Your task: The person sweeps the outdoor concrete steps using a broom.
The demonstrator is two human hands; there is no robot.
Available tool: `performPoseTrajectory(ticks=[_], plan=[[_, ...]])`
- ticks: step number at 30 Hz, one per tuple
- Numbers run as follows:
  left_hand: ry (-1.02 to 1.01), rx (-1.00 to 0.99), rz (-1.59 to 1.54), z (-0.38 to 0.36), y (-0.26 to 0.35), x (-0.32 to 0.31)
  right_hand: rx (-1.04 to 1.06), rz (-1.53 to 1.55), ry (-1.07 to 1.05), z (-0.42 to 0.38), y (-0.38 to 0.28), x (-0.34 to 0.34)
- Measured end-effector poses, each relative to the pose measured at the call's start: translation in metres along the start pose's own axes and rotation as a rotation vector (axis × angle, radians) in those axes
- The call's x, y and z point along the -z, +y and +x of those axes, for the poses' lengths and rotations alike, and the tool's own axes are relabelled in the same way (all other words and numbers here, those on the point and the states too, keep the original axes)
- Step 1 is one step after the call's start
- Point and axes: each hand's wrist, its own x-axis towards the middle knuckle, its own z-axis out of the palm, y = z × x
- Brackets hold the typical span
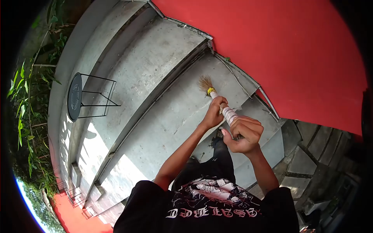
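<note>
Broom (213, 94) with coarse, fanned bristles (204, 82)—wrapped handle (229, 115) gripped by left hand (215, 112) and right hand (246, 134)—points over a wide, scuffed concrete step (165, 122) edged by a red wall (287, 58).

The broom handle (229, 115), toward 3 o'clock, wears a banded, tape-like wrap; its bristles (204, 82) at 1 o'clock are coarse, dry fibre. At 11 o'clock, concrete steps (155, 50) look matt and rough. The red wall (287, 50) at 2 o'clock appears smooth; the stool (75, 97) near 9 has metal-looking legs.
</note>
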Motion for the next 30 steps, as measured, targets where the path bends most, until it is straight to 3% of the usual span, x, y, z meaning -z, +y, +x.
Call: performPoseTrajectory(ticks=[3,5,8,11,13,15,17,21,22,25,27,30], plan=[[0.130,-0.139,-0.056,0.065,-0.069,-0.013,0.016,-0.062,0.048,-0.010,0.078,-0.035],[0.095,0.047,-0.016,0.078,-0.121,-0.019,-0.104,-0.093,0.104,-0.022,0.117,-0.050],[0.032,0.002,0.063,0.057,-0.093,-0.026,-0.387,-0.027,0.183,-0.017,0.110,-0.034],[-0.083,0.080,0.218,0.020,-0.032,-0.024,-0.438,0.089,0.216,-0.007,0.064,0.002],[-0.085,0.320,0.159,0.002,0.013,-0.031,-0.401,0.198,0.280,0.007,0.043,0.031],[-0.089,0.392,0.135,0.000,0.050,-0.029,-0.351,0.302,0.308,0.010,0.043,0.043],[-0.084,0.345,0.153,0.007,0.045,-0.025,-0.250,0.335,0.304,0.011,0.041,0.041],[-0.002,-0.008,0.182,0.045,0.003,-0.001,-0.027,0.199,0.259,0.005,0.042,0.009],[0.062,-0.003,0.156,0.059,-0.004,0.005,-0.006,0.150,0.258,0.001,0.050,-0.004],[0.175,-0.118,0.150,0.093,-0.074,0.016,-0.096,-0.049,0.283,-0.018,0.102,-0.060],[0.005,0.128,0.021,0.099,-0.129,0.025,-0.185,-0.123,0.284,-0.026,0.130,-0.098],[-0.187,0.187,0.091,0.060,-0.156,0.020,-0.327,-0.110,0.349,-0.036,0.127,-0.119]])
